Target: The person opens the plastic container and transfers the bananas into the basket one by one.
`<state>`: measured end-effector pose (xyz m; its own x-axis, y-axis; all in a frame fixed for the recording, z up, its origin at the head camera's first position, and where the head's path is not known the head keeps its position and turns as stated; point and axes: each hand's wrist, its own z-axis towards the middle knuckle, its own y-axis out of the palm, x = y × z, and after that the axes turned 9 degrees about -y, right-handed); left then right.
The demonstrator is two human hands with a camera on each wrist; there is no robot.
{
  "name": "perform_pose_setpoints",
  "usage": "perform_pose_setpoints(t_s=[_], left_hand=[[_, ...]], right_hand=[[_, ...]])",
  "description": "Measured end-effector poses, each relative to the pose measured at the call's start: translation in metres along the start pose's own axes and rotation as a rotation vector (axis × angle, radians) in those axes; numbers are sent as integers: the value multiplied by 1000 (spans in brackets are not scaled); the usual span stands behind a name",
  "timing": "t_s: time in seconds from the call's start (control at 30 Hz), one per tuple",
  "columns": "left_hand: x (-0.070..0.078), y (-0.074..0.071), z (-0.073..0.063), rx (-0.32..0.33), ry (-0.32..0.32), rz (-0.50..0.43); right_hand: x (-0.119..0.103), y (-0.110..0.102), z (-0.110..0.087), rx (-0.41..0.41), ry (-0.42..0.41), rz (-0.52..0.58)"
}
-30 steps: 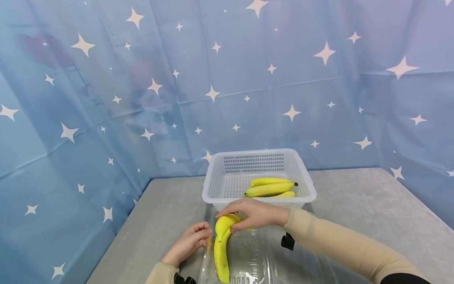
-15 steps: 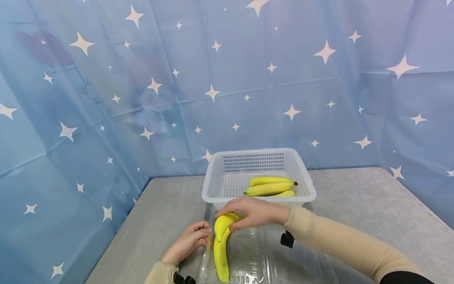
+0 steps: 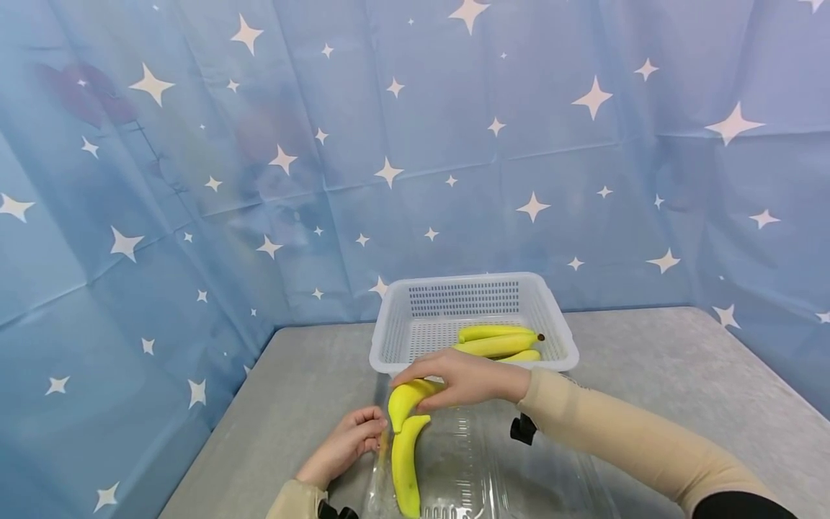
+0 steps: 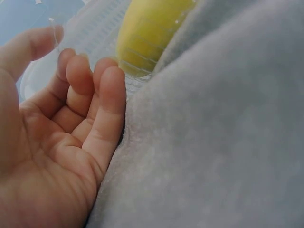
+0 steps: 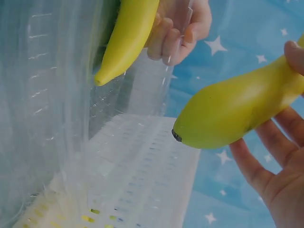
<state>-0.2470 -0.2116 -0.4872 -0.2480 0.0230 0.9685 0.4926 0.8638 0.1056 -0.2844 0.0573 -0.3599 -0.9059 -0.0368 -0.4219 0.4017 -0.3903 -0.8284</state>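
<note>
In the head view my right hand (image 3: 454, 380) holds a yellow banana (image 3: 405, 401) between thumb and fingers. The right wrist view shows this banana (image 5: 228, 111) raised, its dark tip clear of the hand. A second banana (image 3: 405, 468) lies lengthwise along the left side of a clear plastic container (image 3: 454, 447). The held banana's lower end appears just above its top end. My left hand (image 3: 353, 440), fingers curled, grips the container's left rim; in the left wrist view its thumb (image 4: 45, 40) meets the clear edge.
Behind the container stands a white perforated basket (image 3: 382, 339) holding several bananas (image 3: 496, 344). The container's right half (image 3: 545, 476) lies flat toward the right. A grey table (image 3: 648, 360) carries everything, with a starry blue curtain (image 3: 454, 216) behind and at the left.
My right hand has raised its banana slightly up and to the left, uncovering the top end of the banana lying in the container. The left hand has stayed in place.
</note>
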Motion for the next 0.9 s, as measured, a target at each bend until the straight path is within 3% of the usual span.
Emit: perform_pose_setpoints(t_s=[0.4,0.9], left_hand=[[1,0,-1,11,-11,7],[1,1,-1,42,-31,20]], right_hand=[[-5,-11,0,29,30,-28],[-8,-43,3,47,-19,-197]])
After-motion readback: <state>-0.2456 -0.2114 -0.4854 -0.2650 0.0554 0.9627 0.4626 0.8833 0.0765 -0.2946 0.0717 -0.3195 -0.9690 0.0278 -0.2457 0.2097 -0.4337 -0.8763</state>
